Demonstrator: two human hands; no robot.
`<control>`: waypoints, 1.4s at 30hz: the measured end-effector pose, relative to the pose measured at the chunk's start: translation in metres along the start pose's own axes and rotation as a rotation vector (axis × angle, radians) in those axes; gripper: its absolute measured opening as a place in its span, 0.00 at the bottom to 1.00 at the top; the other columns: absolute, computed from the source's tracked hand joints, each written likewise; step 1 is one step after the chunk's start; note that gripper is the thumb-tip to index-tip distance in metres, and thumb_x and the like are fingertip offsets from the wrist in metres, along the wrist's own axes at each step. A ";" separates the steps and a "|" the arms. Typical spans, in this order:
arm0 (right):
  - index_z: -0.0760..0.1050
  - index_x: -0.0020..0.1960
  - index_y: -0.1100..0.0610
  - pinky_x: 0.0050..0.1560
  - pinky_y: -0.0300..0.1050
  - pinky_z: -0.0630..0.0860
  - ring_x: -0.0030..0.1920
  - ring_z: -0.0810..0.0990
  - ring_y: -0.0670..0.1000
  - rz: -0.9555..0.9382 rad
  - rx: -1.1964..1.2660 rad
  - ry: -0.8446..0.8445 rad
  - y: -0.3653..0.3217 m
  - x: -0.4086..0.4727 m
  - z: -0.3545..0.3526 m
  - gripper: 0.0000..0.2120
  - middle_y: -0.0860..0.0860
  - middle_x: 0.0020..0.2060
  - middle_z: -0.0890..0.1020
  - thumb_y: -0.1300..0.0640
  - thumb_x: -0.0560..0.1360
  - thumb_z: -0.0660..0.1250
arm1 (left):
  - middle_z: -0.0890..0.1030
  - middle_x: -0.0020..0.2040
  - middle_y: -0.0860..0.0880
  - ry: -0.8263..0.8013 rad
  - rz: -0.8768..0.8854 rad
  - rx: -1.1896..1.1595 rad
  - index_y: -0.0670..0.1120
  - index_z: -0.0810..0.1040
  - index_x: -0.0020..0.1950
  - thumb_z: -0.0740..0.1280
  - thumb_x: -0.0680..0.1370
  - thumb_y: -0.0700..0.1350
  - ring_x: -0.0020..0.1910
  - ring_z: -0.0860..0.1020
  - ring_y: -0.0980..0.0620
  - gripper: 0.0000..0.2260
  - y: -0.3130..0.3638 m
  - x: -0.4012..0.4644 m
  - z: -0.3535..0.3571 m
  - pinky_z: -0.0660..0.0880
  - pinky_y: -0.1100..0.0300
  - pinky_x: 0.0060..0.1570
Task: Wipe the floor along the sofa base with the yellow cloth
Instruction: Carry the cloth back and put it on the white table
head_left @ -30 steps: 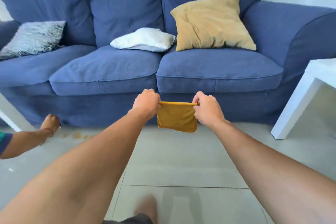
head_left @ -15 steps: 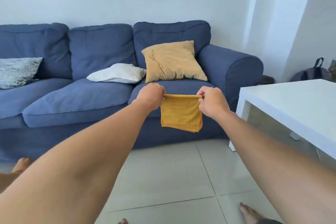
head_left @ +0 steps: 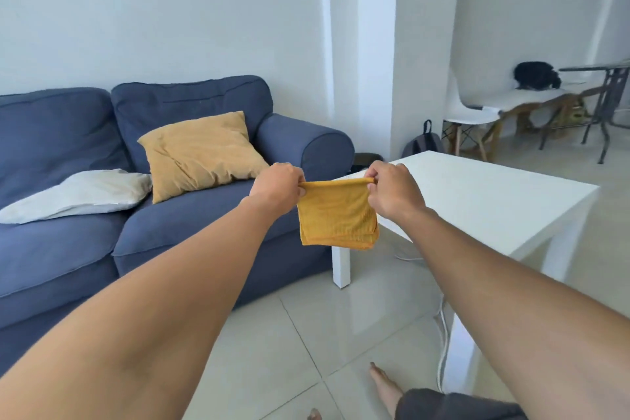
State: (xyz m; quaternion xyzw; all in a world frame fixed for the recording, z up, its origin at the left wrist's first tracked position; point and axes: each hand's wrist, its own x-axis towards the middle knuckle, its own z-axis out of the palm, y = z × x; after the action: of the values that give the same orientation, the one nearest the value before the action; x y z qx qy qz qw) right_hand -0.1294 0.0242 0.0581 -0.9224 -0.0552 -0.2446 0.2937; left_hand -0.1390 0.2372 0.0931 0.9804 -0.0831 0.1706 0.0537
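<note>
Folded yellow cloth (head_left: 337, 213) held in the air, left hand (head_left: 278, 185) and right hand (head_left: 393, 193) each pinching a top corner, blue sofa (head_left: 191, 215) behind, white table (head_left: 484, 201) at right, tiled floor (head_left: 306, 334) below.

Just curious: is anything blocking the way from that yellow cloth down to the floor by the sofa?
Nothing visible does. The cloth hangs in the air from both hands, and the tiles along the sofa base look bare up to the table leg.

Yellow cloth (head_left: 335, 215); blue sofa (head_left: 191, 235); mustard cushion (head_left: 201, 153); white table (head_left: 494, 201); pale tiled floor (head_left: 306, 334)
</note>
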 end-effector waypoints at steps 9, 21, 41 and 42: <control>0.78 0.55 0.51 0.46 0.46 0.72 0.51 0.77 0.57 0.220 -0.080 0.173 0.104 -0.015 -0.058 0.07 0.56 0.51 0.79 0.59 0.78 0.64 | 0.81 0.52 0.44 -0.077 0.170 -0.149 0.44 0.78 0.57 0.64 0.80 0.42 0.48 0.77 0.44 0.08 0.115 0.054 0.050 0.75 0.52 0.45; 0.74 0.53 0.49 0.47 0.47 0.76 0.52 0.76 0.57 0.495 -0.120 0.221 0.229 -0.011 -0.063 0.06 0.55 0.50 0.81 0.57 0.77 0.65 | 0.79 0.59 0.43 -0.246 0.309 -0.239 0.43 0.76 0.63 0.62 0.81 0.43 0.56 0.76 0.43 0.11 0.221 0.119 0.140 0.73 0.53 0.53; 0.79 0.62 0.48 0.58 0.50 0.75 0.64 0.74 0.55 0.482 -0.190 0.091 0.289 0.017 -0.028 0.13 0.54 0.61 0.78 0.51 0.79 0.64 | 0.61 0.79 0.46 -0.207 0.208 -0.312 0.44 0.62 0.78 0.56 0.82 0.53 0.78 0.58 0.46 0.26 0.252 0.141 0.219 0.59 0.49 0.75; 0.80 0.62 0.48 0.61 0.50 0.75 0.66 0.73 0.55 0.469 -0.174 0.057 0.288 0.011 -0.029 0.14 0.55 0.62 0.78 0.50 0.79 0.64 | 0.58 0.80 0.47 -0.230 0.256 -0.285 0.44 0.61 0.79 0.56 0.81 0.57 0.80 0.53 0.47 0.29 0.254 0.134 0.220 0.54 0.49 0.77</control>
State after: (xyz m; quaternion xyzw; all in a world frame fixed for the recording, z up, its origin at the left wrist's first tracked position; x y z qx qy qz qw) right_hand -0.0610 -0.2294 -0.0637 -0.9245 0.1900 -0.1995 0.2635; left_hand 0.0108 -0.0602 -0.0471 0.9573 -0.2357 0.0496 0.1598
